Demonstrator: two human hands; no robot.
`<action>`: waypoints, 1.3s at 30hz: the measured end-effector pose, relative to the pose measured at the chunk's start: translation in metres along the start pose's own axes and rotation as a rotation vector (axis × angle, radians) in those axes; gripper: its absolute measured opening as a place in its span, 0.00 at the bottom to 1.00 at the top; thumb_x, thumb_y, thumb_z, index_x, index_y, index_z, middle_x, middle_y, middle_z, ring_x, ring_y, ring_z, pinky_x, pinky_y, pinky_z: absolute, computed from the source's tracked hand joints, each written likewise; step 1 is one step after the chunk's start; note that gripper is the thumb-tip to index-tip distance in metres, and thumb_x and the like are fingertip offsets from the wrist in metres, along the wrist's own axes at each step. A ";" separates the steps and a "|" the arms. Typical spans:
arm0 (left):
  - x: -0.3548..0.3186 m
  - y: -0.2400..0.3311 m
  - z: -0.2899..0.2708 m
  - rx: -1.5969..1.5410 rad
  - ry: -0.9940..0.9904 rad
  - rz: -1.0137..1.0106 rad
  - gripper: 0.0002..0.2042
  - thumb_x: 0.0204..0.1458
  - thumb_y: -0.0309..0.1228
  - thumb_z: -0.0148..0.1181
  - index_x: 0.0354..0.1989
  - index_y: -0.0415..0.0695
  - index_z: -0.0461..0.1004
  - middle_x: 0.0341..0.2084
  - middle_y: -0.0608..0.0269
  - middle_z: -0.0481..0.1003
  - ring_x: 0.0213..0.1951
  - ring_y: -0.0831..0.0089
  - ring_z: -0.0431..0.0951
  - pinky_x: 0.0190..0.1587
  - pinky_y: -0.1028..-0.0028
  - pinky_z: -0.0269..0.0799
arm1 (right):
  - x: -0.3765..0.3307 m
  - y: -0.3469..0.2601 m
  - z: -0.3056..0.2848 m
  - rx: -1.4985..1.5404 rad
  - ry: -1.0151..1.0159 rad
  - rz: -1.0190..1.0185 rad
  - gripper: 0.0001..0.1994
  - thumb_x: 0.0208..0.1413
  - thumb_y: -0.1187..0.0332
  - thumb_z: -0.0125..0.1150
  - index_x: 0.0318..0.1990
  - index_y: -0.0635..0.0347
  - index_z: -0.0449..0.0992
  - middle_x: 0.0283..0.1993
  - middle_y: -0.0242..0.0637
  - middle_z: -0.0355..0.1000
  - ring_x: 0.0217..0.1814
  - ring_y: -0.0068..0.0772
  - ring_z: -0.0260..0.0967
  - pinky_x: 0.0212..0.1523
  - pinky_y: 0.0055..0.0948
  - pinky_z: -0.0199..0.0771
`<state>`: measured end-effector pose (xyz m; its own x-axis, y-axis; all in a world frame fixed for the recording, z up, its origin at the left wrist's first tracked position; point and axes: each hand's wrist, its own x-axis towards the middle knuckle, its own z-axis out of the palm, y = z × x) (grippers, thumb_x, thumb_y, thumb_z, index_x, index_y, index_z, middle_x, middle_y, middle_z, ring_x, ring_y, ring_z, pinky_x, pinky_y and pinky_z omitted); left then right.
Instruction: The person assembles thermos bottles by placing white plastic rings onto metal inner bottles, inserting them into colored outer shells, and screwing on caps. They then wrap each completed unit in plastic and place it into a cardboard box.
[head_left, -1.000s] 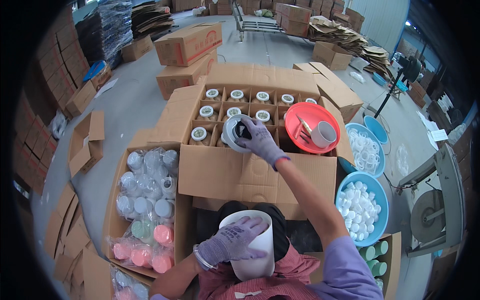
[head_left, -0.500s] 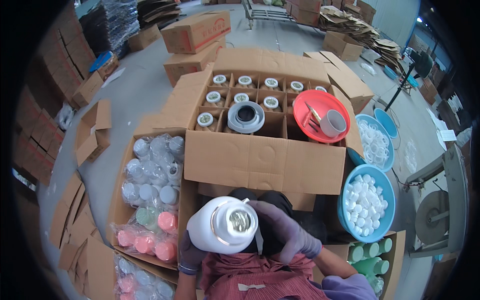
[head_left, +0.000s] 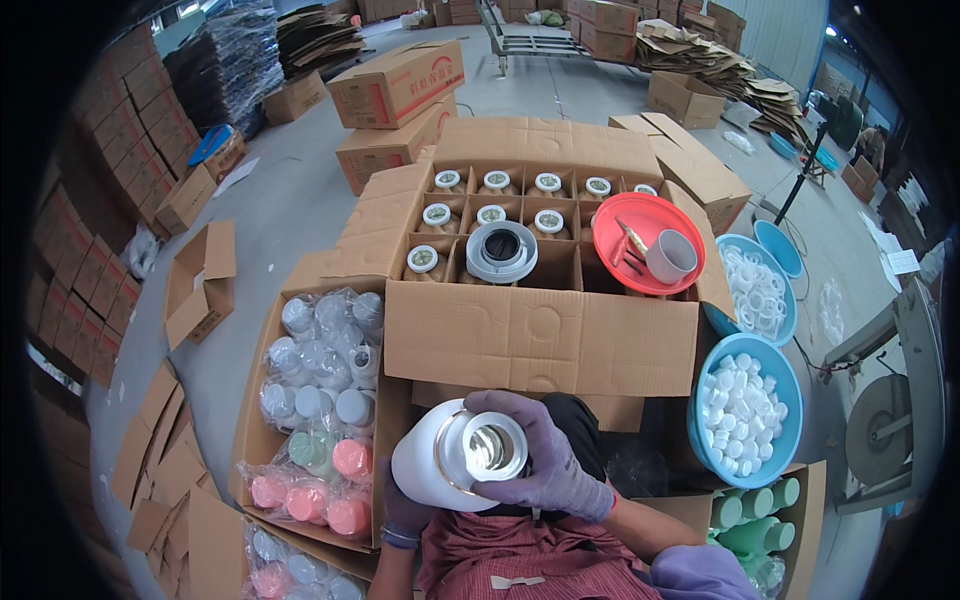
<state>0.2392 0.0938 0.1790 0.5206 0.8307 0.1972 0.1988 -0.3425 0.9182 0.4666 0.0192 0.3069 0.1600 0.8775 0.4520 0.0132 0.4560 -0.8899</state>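
Note:
A white vacuum flask [head_left: 428, 462] with a thin metallic band lies tilted in front of me, its silvery open mouth facing up and to the right. My left hand [head_left: 404, 515] supports its lower body; most of those fingers are hidden behind it. With the thumb below and the fingers over the top, my right hand [head_left: 550, 458] grips the pale collar [head_left: 515, 445] round the mouth. Both hands wear purple-grey gloves. Beyond the flask stands a divided carton [head_left: 540, 335] with several white-rimmed flasks in its cells. A grey-white flask top [head_left: 502, 252] with a dark centre rests over one cell.
A red plate [head_left: 618, 222] with a cup and small tools sits on the carton's right. Blue basins hold white caps [head_left: 740, 415] and white rings [head_left: 755, 290]. Bagged flask parts [head_left: 320, 340] fill a box at left; green flasks [head_left: 760, 535] stand at lower right.
My right hand has closed from beside the flask onto its mouth, and a pale collar now shows there. The flask's mouth has shifted slightly right; my left hand still supports the body.

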 end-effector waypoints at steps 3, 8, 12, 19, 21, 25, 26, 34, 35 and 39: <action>0.008 -0.002 0.000 0.060 -0.011 0.030 0.28 0.49 0.26 0.68 0.59 0.40 0.63 0.54 0.56 0.72 0.54 0.67 0.74 0.56 0.65 0.71 | 0.009 -0.009 -0.003 -0.045 -0.092 -0.020 0.40 0.44 0.69 0.75 0.64 0.63 0.57 0.61 0.47 0.63 0.64 0.40 0.63 0.64 0.35 0.61; 0.009 -0.022 0.001 0.090 -0.048 0.069 0.27 0.52 0.24 0.64 0.61 0.40 0.62 0.57 0.54 0.70 0.55 0.65 0.73 0.59 0.63 0.69 | 0.012 -0.024 -0.006 -0.002 -0.048 -0.059 0.39 0.43 0.69 0.76 0.62 0.63 0.61 0.60 0.45 0.63 0.63 0.40 0.63 0.63 0.35 0.61; 0.010 -0.023 0.005 -0.866 -0.134 -0.377 0.30 0.65 0.53 0.40 0.66 0.42 0.57 0.63 0.54 0.63 0.64 0.61 0.64 0.68 0.60 0.54 | 0.024 -0.053 -0.060 -0.042 0.313 -0.056 0.37 0.48 0.53 0.67 0.62 0.65 0.62 0.56 0.46 0.69 0.59 0.39 0.68 0.60 0.36 0.68; 0.016 -0.050 0.008 -1.049 -0.224 -0.482 0.33 0.67 0.53 0.23 0.65 0.39 0.59 0.61 0.51 0.66 0.62 0.60 0.66 0.68 0.63 0.57 | -0.007 -0.020 -0.199 -0.529 0.751 -0.292 0.25 0.70 0.55 0.38 0.67 0.62 0.57 0.62 0.49 0.66 0.62 0.39 0.67 0.62 0.40 0.71; 0.014 -0.062 0.008 -0.945 -0.210 -0.410 0.32 0.67 0.53 0.23 0.65 0.39 0.59 0.62 0.51 0.65 0.62 0.60 0.66 0.68 0.62 0.57 | -0.007 0.006 -0.226 -0.362 0.749 -0.353 0.25 0.69 0.57 0.41 0.68 0.59 0.55 0.65 0.47 0.63 0.64 0.38 0.66 0.63 0.42 0.70; 0.013 -0.052 0.006 -1.263 -0.269 -0.461 0.32 0.66 0.55 0.25 0.68 0.46 0.55 0.66 0.58 0.60 0.67 0.62 0.59 0.71 0.60 0.44 | 0.046 0.015 -0.241 0.246 0.623 -0.218 0.25 0.64 0.63 0.54 0.65 0.59 0.58 0.65 0.40 0.64 0.62 0.34 0.67 0.62 0.41 0.71; 0.012 -0.054 0.005 -1.224 -0.288 -0.433 0.31 0.66 0.54 0.25 0.68 0.46 0.55 0.66 0.58 0.60 0.67 0.63 0.58 0.72 0.59 0.43 | 0.063 0.020 -0.242 0.300 0.659 -0.220 0.23 0.64 0.65 0.55 0.64 0.60 0.60 0.63 0.41 0.66 0.61 0.33 0.68 0.61 0.40 0.71; 0.008 -0.054 0.005 -1.303 -0.264 -0.480 0.36 0.62 0.61 0.26 0.69 0.47 0.53 0.67 0.58 0.59 0.68 0.62 0.56 0.72 0.58 0.41 | 0.128 0.031 -0.238 0.606 0.669 -0.158 0.24 0.64 0.51 0.48 0.57 0.59 0.70 0.56 0.41 0.73 0.57 0.41 0.72 0.58 0.46 0.74; 0.007 -0.057 0.005 -1.145 -0.250 -0.491 0.40 0.59 0.66 0.26 0.70 0.46 0.53 0.67 0.57 0.59 0.68 0.60 0.57 0.71 0.58 0.44 | 0.129 0.020 -0.232 0.569 0.647 -0.179 0.25 0.64 0.50 0.48 0.58 0.60 0.70 0.56 0.42 0.73 0.58 0.42 0.72 0.58 0.45 0.74; 0.008 -0.064 0.000 -1.231 -0.323 -0.506 0.47 0.54 0.72 0.26 0.70 0.44 0.53 0.67 0.55 0.59 0.66 0.58 0.59 0.70 0.60 0.50 | 0.158 -0.021 -0.243 0.142 0.770 -0.268 0.20 0.64 0.58 0.53 0.56 0.62 0.71 0.53 0.41 0.73 0.54 0.36 0.73 0.54 0.35 0.76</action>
<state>0.2308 0.1219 0.1217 0.8150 0.5507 -0.1802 -0.3482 0.7140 0.6075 0.7315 0.1120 0.3821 0.8011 0.4130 0.4332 0.0302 0.6949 -0.7184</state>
